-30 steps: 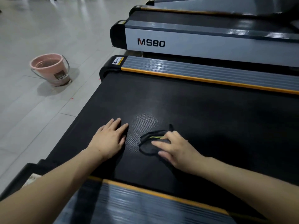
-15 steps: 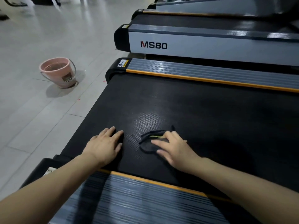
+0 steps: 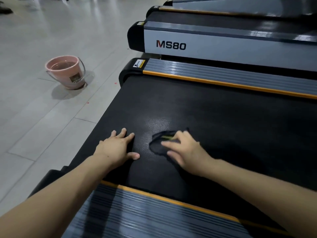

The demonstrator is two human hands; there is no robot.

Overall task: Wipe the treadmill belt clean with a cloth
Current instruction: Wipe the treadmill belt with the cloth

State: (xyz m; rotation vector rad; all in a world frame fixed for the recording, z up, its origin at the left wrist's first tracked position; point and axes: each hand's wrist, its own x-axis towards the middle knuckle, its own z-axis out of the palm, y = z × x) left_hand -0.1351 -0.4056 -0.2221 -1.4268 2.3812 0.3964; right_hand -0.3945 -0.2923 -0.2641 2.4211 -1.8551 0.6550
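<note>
The black treadmill belt (image 3: 214,114) runs across the middle of the head view between ribbed grey side rails with orange trim. A dark cloth (image 3: 158,146) with a thin yellow-green streak lies on the belt near its rear end. My right hand (image 3: 184,150) presses down on the cloth, fingers spread over it and blurred. My left hand (image 3: 118,147) lies flat on the belt just left of the cloth, fingers apart, holding nothing. A faint damp patch shows on the belt just beyond the cloth.
A pink bucket (image 3: 67,73) holding water stands on the grey tiled floor to the left. A second treadmill marked MS80 (image 3: 171,45) stands parallel beyond the far rail (image 3: 223,78). The near rail (image 3: 137,217) lies under my forearms.
The view has shifted left, so the bucket and treadmills sit further right. My right hand keeps rubbing the cloth and is now blurred. My left thumb has spread out.
</note>
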